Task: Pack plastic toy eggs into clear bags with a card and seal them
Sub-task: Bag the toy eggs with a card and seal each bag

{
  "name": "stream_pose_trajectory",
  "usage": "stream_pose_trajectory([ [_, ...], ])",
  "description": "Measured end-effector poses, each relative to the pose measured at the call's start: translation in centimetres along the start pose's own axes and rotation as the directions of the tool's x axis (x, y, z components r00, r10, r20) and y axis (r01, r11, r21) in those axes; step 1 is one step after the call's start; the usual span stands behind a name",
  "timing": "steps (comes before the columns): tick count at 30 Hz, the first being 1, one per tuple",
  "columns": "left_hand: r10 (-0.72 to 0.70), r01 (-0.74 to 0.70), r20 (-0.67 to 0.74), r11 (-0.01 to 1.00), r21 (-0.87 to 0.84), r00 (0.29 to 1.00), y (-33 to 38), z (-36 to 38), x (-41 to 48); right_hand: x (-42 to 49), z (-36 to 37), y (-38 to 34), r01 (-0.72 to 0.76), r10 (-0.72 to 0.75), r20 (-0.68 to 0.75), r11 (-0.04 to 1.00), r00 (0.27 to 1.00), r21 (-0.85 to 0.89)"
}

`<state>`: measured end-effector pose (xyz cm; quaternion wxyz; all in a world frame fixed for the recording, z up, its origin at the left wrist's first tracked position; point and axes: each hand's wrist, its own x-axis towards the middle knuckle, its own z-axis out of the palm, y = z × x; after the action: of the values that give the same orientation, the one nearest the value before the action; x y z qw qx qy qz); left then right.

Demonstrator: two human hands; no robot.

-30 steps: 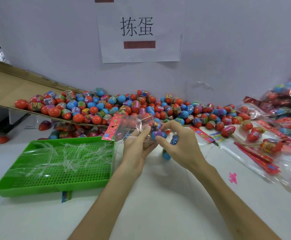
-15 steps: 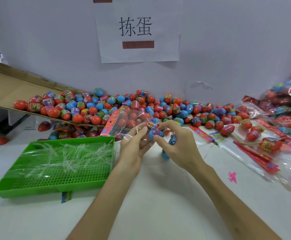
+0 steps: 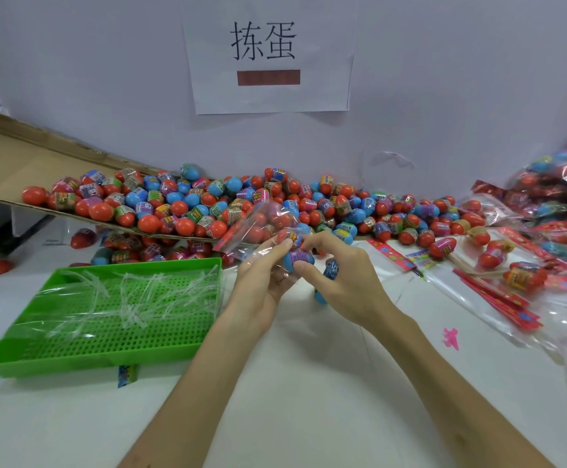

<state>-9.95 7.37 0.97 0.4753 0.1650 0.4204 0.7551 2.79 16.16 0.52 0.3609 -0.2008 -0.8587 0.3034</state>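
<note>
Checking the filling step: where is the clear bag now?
In the head view, the clear bag sits mid-frame in the left hand, past the far right corner of the green tray, before the egg pile; the right hand holds a blue egg at it.

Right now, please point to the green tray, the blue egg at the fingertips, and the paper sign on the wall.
green tray (image 3: 89, 363), head view, front wall.
blue egg (image 3: 294, 259), head view, its visible middle.
paper sign (image 3: 322, 62), head view, blank white area.
</note>
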Motion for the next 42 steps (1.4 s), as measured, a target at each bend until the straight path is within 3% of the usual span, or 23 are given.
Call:
stream_pose_trajectory([
  [6,-0.029,0.032,0.021,0.987,-0.155,0.999,0.4,-0.3,0.2,0.6,-0.6,0.0,0.022,-0.034,-0.212,0.998,0.977,-0.062],
  [17,-0.112,0.108,-0.016,0.980,-0.165,0.994,-0.2,0.8,-0.5,-0.3,1.2,-1.1,0.050,-0.051,-0.270,0.999,0.961,-0.010],
  [23,-0.088,0.080,-0.042,0.985,-0.155,0.995,0.0,0.5,-0.2,-0.5,1.3,-1.3,0.033,-0.028,-0.206,0.999,0.978,0.020],
  [31,-0.044,0.042,-0.002,0.976,-0.214,0.999,-0.1,0.4,0.0,-0.1,0.6,-1.3,-0.019,0.025,-0.370,1.000,0.929,0.020],
  [42,-0.080,0.084,0.066,0.995,-0.056,0.995,-1.1,0.9,-0.2,-0.1,0.8,-1.3,-0.051,0.064,-0.337,0.998,0.939,0.049],
])
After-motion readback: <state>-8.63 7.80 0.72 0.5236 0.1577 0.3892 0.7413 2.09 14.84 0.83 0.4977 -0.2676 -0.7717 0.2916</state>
